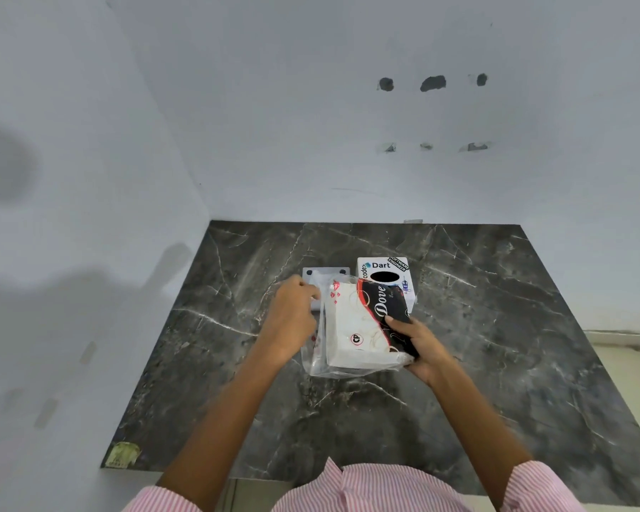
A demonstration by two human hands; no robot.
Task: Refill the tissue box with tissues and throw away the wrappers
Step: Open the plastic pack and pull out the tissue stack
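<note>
A pack of white tissues (351,327) in a clear plastic wrapper with a black "Dove" band is held above the dark marble slab (496,345). My right hand (418,349) grips the pack's near right end. My left hand (292,315) pinches the loose plastic at the pack's far left side. Just behind the pack stands the white tissue box (385,271), covered with stickers and showing a dark oval slot on top. A flat white plate with dark corner dots (324,273) lies to the left of the box, partly hidden by the wrapper.
The slab sits in a corner between two white walls. A yellowish stain (122,454) marks the slab's near left corner. My pink striped shirt (366,489) fills the bottom of the view.
</note>
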